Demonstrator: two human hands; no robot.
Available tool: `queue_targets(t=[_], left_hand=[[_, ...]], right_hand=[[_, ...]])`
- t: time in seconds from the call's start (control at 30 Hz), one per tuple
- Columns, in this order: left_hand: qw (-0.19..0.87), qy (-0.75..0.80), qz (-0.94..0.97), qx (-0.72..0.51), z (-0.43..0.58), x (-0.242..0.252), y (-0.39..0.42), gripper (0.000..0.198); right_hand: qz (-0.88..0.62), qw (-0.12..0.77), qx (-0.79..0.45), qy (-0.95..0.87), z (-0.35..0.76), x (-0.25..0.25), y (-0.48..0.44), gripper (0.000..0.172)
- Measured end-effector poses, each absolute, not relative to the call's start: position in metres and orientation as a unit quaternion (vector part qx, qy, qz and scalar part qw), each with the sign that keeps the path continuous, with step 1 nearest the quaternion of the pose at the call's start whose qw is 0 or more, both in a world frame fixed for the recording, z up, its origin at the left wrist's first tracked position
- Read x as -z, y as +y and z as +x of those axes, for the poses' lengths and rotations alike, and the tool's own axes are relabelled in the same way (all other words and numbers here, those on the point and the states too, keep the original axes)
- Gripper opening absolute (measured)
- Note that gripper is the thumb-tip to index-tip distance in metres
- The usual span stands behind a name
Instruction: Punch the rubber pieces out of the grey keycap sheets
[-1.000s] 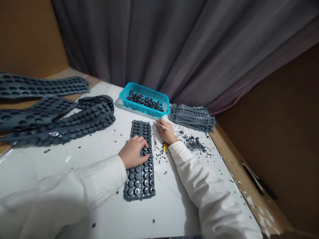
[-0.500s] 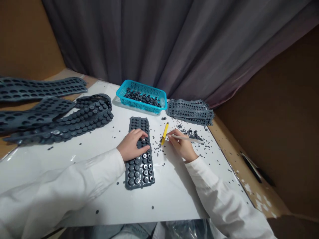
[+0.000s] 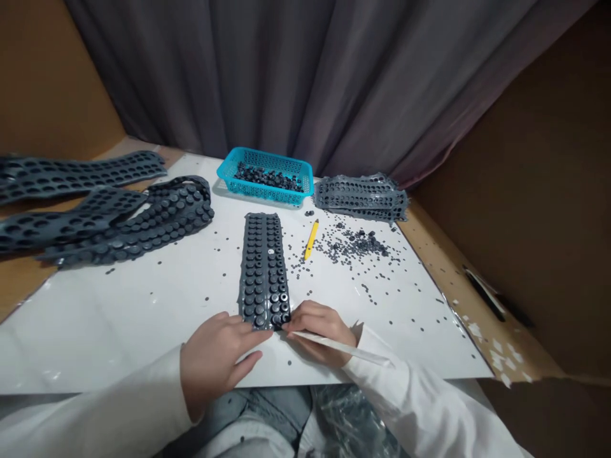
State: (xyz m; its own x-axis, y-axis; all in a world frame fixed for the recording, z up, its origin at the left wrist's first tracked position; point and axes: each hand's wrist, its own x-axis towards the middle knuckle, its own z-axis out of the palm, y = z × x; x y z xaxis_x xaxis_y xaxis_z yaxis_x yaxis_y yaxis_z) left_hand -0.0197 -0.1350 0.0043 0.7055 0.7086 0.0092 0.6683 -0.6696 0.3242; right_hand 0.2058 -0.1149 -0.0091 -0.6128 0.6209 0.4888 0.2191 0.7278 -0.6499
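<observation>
A dark grey rubber sheet [image 3: 261,270] with rows of round raised studs lies lengthwise in front of me on the white table. My left hand [image 3: 219,350] rests at its near left corner, index finger stretched along the near edge and thumb apart. At the near right corner, my right hand [image 3: 322,327] is closed around a thin white stick-like tool [image 3: 346,348], whose tip is hidden by the fingers. Beyond the right hand lies a yellow pen-like tool [image 3: 312,240] on the table.
A blue basket [image 3: 267,195] of small dark pieces stands at the back. Stacked perforated sheets [image 3: 360,196] lie right of it, above scattered dark discs and bits [image 3: 365,245]. More studded strips [image 3: 162,219] pile up on the left. A dark pen-like object [image 3: 483,294] lies far right.
Both hands have come toward me to the sheet's near end. My left hand has left the middle of the sheet. My right hand has brought the white tool from beside the yellow one.
</observation>
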Motion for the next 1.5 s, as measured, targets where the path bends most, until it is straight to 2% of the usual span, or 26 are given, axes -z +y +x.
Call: queue_targets(t=[0.17, 0.4, 0.67, 0.9, 1.03, 1.17, 1.3, 1.4, 1.5], left_hand=[[0.129, 0.389, 0.907, -0.095, -0.021, 0.008, -0.144, 0.034], [0.114, 0.382, 0.912, -0.096, -0.018, 0.007, -0.144, 0.033], [0.101, 0.369, 0.917, -0.113, -0.018, 0.008, -0.144, 0.032], [0.098, 0.368, 0.917, -0.118, -0.016, 0.006, -0.144, 0.031], [0.096, 0.37, 0.917, -0.118, -0.017, 0.008, -0.144, 0.031], [0.102, 0.37, 0.914, -0.13, -0.018, 0.01, -0.144, 0.031], [0.119, 0.369, 0.912, -0.132, -0.019, 0.011, -0.144, 0.032], [0.117, 0.369, 0.913, -0.13, -0.02, 0.01, -0.143, 0.033], [0.116, 0.371, 0.913, -0.128, -0.02, 0.009, -0.143, 0.033]], right_hand=[[-0.22, 0.349, -0.179, -0.893, 0.209, 0.017, -0.112, 0.009], [-0.151, 0.274, 0.061, -0.948, 0.206, 0.014, -0.112, 0.011], [-0.177, 0.28, 0.138, -0.933, 0.203, 0.013, -0.115, 0.01], [-0.187, 0.269, 0.096, -0.94, 0.205, 0.016, -0.117, 0.01], [-0.24, 0.308, 0.049, -0.919, 0.21, 0.016, -0.112, 0.013], [-0.298, 0.357, -0.05, -0.884, 0.217, 0.016, -0.107, 0.014], [-0.315, 0.41, -0.224, -0.826, 0.216, 0.013, -0.112, 0.012], [-0.266, 0.388, -0.318, -0.823, 0.211, 0.01, -0.116, 0.009], [-0.236, 0.366, -0.336, -0.835, 0.208, 0.011, -0.117, 0.008]])
